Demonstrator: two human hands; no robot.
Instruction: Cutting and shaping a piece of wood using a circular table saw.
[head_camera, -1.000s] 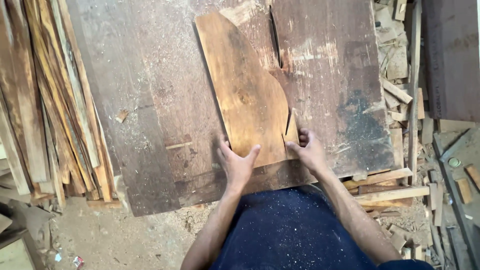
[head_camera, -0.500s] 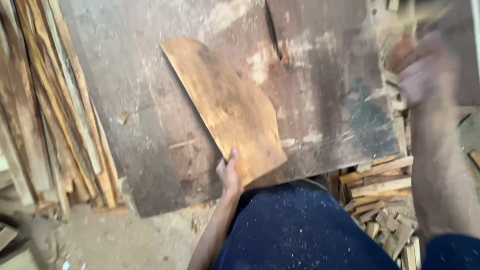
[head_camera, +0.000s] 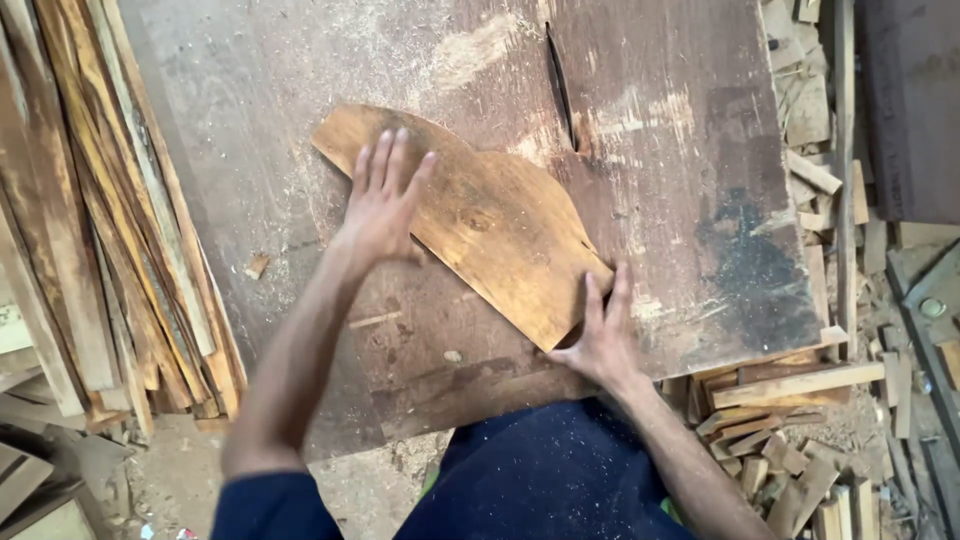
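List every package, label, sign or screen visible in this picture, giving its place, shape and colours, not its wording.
None in view. The picture shows only bare wood: a curved board under the left hand and right hand on a dusty worktable, strips stacked to the left, and offcuts to the right.

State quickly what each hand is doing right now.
Left hand: open, flat on the curved wooden board.
Right hand: open, fingers against the board's near end.
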